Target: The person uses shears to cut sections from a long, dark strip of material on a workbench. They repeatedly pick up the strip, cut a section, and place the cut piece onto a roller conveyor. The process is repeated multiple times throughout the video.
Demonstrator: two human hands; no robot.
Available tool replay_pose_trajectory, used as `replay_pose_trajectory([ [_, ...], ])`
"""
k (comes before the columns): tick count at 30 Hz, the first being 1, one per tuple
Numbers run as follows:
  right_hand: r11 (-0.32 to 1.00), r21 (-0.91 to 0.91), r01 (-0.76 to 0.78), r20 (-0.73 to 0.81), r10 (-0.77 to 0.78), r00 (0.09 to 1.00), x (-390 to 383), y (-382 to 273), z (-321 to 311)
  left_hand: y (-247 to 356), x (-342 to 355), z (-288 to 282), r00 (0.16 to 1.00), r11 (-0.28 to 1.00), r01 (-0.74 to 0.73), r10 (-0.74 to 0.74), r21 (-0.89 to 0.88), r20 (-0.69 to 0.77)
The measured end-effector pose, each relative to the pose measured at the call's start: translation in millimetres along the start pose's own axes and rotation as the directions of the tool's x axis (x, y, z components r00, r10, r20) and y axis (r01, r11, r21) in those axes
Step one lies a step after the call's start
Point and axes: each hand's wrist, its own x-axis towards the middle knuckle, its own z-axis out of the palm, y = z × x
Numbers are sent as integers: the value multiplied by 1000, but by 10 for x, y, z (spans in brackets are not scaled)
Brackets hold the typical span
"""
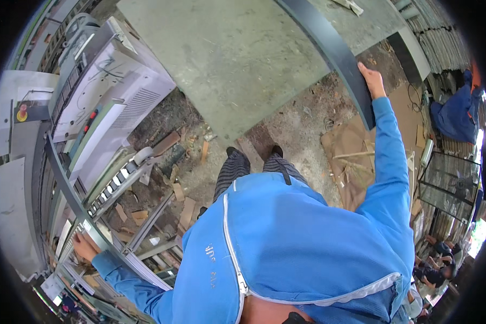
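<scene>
My right hand (pixel 371 81) is closed on the outer edge of a long dark grey board (pixel 335 54). The board runs from the top of the view down to beside my right wrist and lies partly over a large grey-green panel (pixel 221 59). At the lower left, my left hand (pixel 85 247) is beside a long machine's rail (pixel 65 186), at a pale piece on it. Its fingers look curled, and what they hold, if anything, cannot be made out. My arm in a blue sleeve reaches along the rail.
White machine housings (pixel 105 81) stand at the left, with a red knob (pixel 21 113) beyond. Wood scraps and offcuts (pixel 186 213) litter the floor by my feet. A flattened cardboard sheet (pixel 343 156) lies at the right, near a wire-mesh rack (pixel 448 178). People (pixel 440 264) are at the lower right.
</scene>
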Motion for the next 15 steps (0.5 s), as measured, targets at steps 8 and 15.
replay_pose_trajectory([
  [8, 829, -535, 166, -389, -416, 822, 892, 282, -808, 232, -548, 135, 997, 976, -2, -14, 220, 71],
  [15, 970, -235, 63, -729, -219, 649, 316, 1273, -1515, 1670, -521, 555, 951, 924, -280, 304, 260, -55],
])
